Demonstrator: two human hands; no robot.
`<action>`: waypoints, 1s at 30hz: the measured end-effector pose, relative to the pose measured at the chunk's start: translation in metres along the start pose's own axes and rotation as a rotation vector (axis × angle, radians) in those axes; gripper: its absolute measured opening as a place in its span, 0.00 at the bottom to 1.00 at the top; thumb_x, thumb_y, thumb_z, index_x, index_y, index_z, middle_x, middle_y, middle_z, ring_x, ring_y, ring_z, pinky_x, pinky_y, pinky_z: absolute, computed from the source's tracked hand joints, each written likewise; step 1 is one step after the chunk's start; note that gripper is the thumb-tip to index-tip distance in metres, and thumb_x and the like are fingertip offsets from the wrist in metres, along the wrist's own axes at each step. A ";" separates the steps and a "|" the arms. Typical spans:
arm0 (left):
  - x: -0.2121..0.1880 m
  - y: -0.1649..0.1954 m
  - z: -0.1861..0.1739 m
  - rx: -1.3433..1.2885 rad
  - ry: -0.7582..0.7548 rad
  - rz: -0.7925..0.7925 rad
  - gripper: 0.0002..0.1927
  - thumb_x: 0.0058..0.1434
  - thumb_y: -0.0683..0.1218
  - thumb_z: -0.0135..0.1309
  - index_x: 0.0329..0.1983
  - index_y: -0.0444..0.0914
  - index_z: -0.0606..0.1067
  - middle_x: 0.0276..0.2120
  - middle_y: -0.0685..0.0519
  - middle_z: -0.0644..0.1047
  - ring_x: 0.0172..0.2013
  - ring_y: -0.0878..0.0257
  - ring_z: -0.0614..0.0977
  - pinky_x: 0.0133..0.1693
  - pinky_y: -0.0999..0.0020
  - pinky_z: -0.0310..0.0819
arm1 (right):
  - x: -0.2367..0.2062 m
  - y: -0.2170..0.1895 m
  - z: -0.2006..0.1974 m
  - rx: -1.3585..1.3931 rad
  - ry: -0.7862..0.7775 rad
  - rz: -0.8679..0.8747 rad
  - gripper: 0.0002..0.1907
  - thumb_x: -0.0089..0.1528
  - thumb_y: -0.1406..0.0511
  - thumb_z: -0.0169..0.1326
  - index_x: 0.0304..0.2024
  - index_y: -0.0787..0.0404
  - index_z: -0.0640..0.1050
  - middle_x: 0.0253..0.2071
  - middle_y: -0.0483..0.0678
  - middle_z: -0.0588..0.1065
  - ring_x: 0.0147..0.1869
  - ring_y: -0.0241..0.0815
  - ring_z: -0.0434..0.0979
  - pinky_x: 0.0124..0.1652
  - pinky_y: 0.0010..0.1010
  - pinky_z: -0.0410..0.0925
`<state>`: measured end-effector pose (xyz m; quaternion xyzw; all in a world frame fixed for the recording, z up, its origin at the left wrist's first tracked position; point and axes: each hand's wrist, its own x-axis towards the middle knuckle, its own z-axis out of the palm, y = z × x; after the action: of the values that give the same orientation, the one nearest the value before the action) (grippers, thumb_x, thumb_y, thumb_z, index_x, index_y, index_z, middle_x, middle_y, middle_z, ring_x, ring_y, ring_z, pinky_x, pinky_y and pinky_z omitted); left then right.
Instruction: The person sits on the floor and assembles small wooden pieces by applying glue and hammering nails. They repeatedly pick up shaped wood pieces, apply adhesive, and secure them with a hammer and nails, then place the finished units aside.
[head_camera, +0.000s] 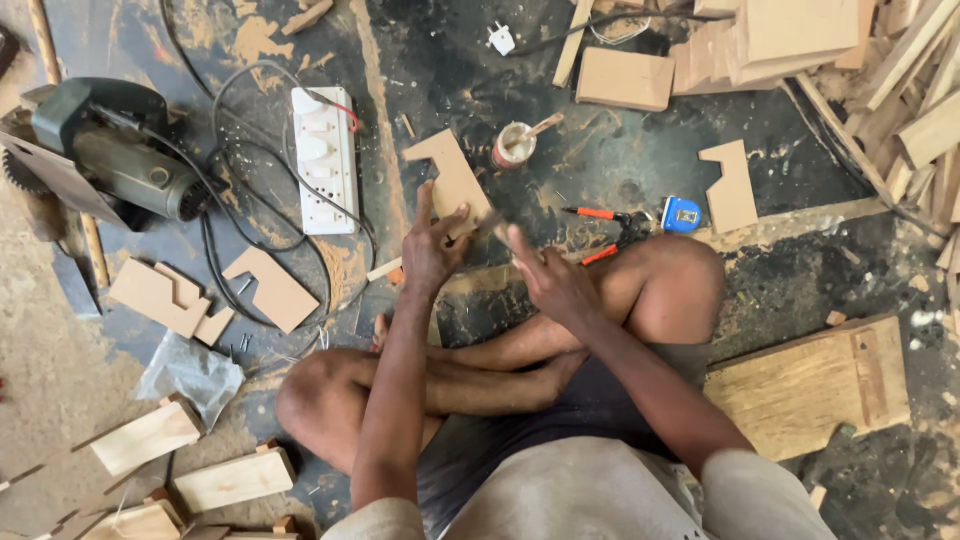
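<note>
Left grip (432, 250) pinches notched board cutout (452, 185) on floor; right hand (548, 280) blurred, grip unclear, beside pliers (605, 232).

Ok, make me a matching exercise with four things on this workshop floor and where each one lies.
Things:
1. power strip
2. tape measure
3. circular saw
4. glue pot

Places:
A. far left, beside the cables
B. just beyond the notched wood piece that the left hand holds
C. right of the orange-handled pliers
D. between the saw and the notched wood piece

Pairs: 1-D, 2-C, 3-A, 4-B
</note>
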<state>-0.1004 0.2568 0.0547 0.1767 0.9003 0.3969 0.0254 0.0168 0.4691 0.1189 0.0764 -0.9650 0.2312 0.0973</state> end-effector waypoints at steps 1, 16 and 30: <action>-0.003 0.000 0.000 0.021 0.020 0.044 0.26 0.46 0.43 0.73 0.52 0.47 0.84 0.73 0.42 0.61 0.47 0.48 0.86 0.46 0.61 0.83 | -0.001 0.000 0.001 -0.031 -0.075 0.077 0.30 0.67 0.64 0.58 0.70 0.58 0.68 0.31 0.56 0.76 0.27 0.51 0.77 0.27 0.42 0.72; 0.002 -0.001 0.001 0.009 0.023 0.009 0.24 0.48 0.44 0.73 0.51 0.45 0.83 0.73 0.42 0.60 0.45 0.51 0.86 0.44 0.63 0.84 | -0.002 0.010 0.008 0.108 0.322 -0.100 0.35 0.72 0.67 0.54 0.79 0.56 0.56 0.39 0.59 0.75 0.35 0.54 0.78 0.33 0.41 0.72; -0.001 -0.003 0.002 0.007 0.023 0.032 0.27 0.46 0.43 0.74 0.53 0.47 0.84 0.72 0.41 0.61 0.46 0.51 0.86 0.45 0.61 0.83 | 0.001 -0.002 0.000 -0.054 0.099 -0.050 0.32 0.68 0.65 0.57 0.73 0.55 0.65 0.35 0.53 0.76 0.28 0.48 0.76 0.26 0.39 0.70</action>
<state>-0.0996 0.2560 0.0505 0.1867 0.8991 0.3959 0.0081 0.0165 0.4678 0.1201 0.0862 -0.9627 0.2061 0.1526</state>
